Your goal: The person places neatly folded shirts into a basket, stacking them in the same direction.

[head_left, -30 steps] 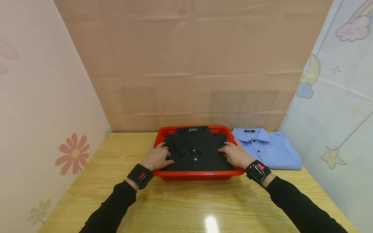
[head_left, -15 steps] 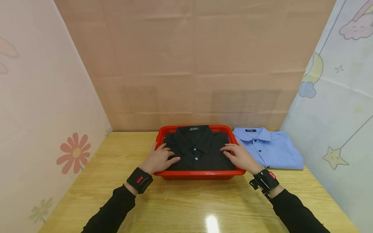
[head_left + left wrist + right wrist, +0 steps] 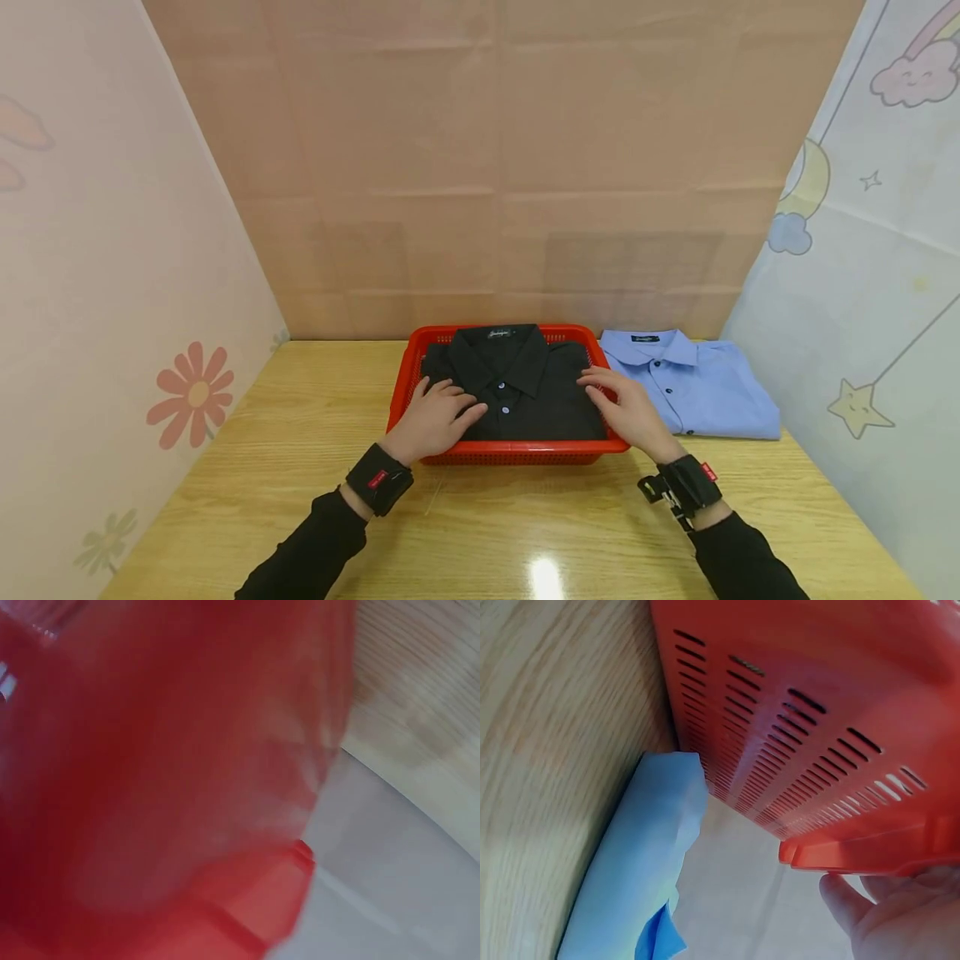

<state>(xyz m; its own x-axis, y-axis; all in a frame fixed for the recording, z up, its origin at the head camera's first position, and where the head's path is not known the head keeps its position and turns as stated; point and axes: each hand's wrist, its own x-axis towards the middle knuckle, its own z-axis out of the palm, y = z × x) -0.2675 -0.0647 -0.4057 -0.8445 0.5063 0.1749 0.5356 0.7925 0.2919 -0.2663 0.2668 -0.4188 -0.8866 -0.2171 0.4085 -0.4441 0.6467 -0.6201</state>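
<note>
Partly behind left hand (image 3: 432, 421), red basket (image 3: 525, 447)

Sleeves (image 3: 313, 546) showing black, ending short of black wristbands (image 3: 692, 483); wristbands bearing red tags (image 3: 377, 480); dark fitting (image 3: 652, 489) jutting from right wristband.

The basket (image 3: 536, 447) is red, one shirt (image 3: 551, 408) black, another shirt (image 3: 708, 392) light blue, the table (image 3: 480, 525) yellowish wood grain.

Red basket (image 3: 150, 750) blurred in left wrist view, label (image 3: 498, 333) on black shirt (image 3: 551, 408) unreadable, forearms (image 3: 311, 542) cut off below
</note>
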